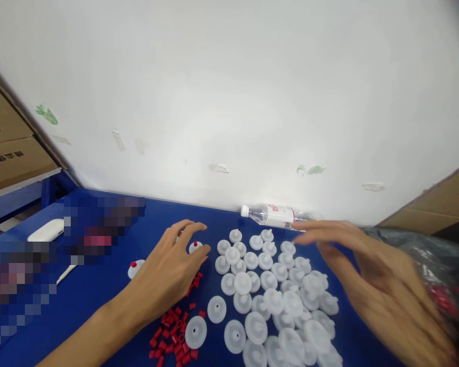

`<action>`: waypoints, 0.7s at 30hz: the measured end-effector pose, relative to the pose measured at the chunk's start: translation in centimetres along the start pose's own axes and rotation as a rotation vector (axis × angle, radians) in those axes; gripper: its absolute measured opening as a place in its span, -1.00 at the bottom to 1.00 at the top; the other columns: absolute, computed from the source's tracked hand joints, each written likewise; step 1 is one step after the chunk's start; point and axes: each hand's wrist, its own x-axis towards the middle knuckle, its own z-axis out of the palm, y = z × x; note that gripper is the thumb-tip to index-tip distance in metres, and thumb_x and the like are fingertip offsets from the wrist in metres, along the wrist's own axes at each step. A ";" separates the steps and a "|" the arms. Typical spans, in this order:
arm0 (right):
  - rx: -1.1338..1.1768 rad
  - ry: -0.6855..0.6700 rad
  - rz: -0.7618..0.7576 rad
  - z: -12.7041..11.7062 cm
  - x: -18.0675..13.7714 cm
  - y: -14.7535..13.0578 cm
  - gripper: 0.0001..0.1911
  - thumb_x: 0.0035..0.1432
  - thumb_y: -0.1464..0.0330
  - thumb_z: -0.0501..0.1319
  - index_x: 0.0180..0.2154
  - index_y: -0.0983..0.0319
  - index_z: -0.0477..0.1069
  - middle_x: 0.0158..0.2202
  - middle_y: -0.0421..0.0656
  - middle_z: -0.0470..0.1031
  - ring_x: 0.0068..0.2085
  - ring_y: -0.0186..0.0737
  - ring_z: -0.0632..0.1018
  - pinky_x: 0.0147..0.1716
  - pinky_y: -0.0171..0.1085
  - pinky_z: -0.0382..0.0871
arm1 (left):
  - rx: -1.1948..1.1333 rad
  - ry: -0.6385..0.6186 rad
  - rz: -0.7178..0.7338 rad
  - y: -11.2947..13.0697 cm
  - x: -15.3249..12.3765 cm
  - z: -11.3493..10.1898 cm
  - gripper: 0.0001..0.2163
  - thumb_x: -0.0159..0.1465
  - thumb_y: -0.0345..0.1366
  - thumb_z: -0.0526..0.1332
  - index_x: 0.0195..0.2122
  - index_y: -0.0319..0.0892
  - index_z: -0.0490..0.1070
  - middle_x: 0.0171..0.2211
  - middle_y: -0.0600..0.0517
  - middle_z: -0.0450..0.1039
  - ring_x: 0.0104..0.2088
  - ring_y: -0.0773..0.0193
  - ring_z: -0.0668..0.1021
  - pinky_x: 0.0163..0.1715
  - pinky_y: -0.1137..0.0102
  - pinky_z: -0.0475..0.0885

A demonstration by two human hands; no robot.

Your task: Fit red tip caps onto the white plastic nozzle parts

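My left hand [172,272] rests on the blue table [99,300], fingers spread, its fingertips at a white disc with a red cap [195,246]. A second red-capped disc [135,268] lies just left of that hand. My right hand [371,278] hovers open and blurred over the right side of a heap of several white plastic discs [270,295], holding nothing. A pile of small red caps [176,331] lies below my left wrist.
A clear water bottle [275,215] lies on its side against the white wall. A black plastic bag [439,270] with red pieces sits at the right. Cardboard boxes [7,148] stand at the far left, and a white device [46,230] lies nearby.
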 end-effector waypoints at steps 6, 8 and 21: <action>-0.202 -0.331 0.061 2.8 1.1 3.9 -0.47 0.56 0.04 -0.10 0.21 0.08 0.50 0.16 -0.11 0.64 0.17 0.12 0.63 0.14 0.29 0.53 | 0.027 -0.062 0.036 0.3 -0.9 2.0 -0.83 0.44 -0.47 0.18 -0.07 -0.20 0.56 0.32 -0.31 0.23 0.31 -0.28 0.34 0.05 -0.13 0.57; -0.203 -0.405 0.062 3.3 0.5 4.6 -0.44 0.56 0.03 -0.13 0.19 0.07 0.54 0.13 -0.12 0.65 0.14 0.10 0.66 0.09 0.25 0.58 | 0.041 -0.064 0.045 0.0 -1.0 2.3 -0.84 0.43 -0.48 0.19 -0.12 -0.21 0.58 0.30 -0.32 0.25 0.28 -0.28 0.36 0.02 -0.13 0.57; -0.289 -0.360 0.064 4.1 0.2 4.4 -0.43 0.52 -0.01 0.01 0.15 0.21 0.57 -0.03 0.00 0.72 -0.12 0.18 0.75 -0.23 0.09 0.68 | 0.086 -0.047 0.088 -0.6 -1.2 2.7 -0.72 0.25 -0.65 0.21 -0.13 -0.20 0.54 0.25 -0.26 0.31 0.24 -0.26 0.40 -0.02 -0.05 0.58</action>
